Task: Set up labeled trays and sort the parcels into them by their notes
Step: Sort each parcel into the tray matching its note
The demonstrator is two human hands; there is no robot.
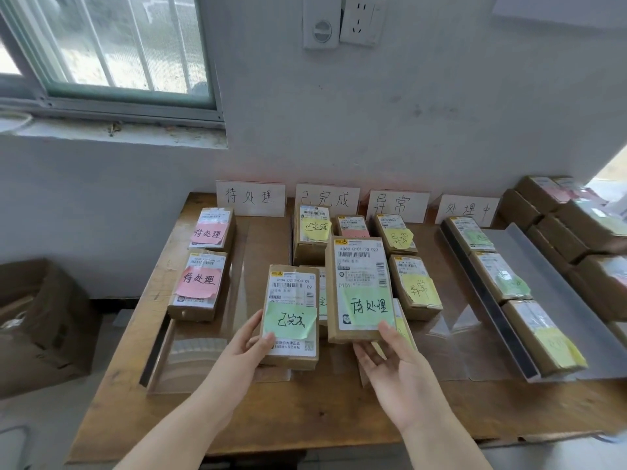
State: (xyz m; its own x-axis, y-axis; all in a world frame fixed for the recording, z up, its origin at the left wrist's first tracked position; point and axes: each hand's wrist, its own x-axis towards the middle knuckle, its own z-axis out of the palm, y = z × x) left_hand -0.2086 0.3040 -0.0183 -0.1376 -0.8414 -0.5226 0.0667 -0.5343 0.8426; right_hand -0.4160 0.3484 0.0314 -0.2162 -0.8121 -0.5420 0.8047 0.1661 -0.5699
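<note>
Head view. Your left hand (249, 337) grips the 已完成 parcel (291, 293) and your right hand (390, 357) grips the 待处理 parcel (361, 266). They sit side by side, long axes pointing away from you. The 待处理 sign (250, 197) stands far left, beyond your left hand, so the right would likely have to cross over. The 已完成 sign (327, 200) is straight ahead.

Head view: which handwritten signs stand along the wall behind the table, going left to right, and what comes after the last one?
sign 待处理 → sign 已完成 → sign 异常 → sign 处理中 → stack of brown parcels at the far right.
</note>
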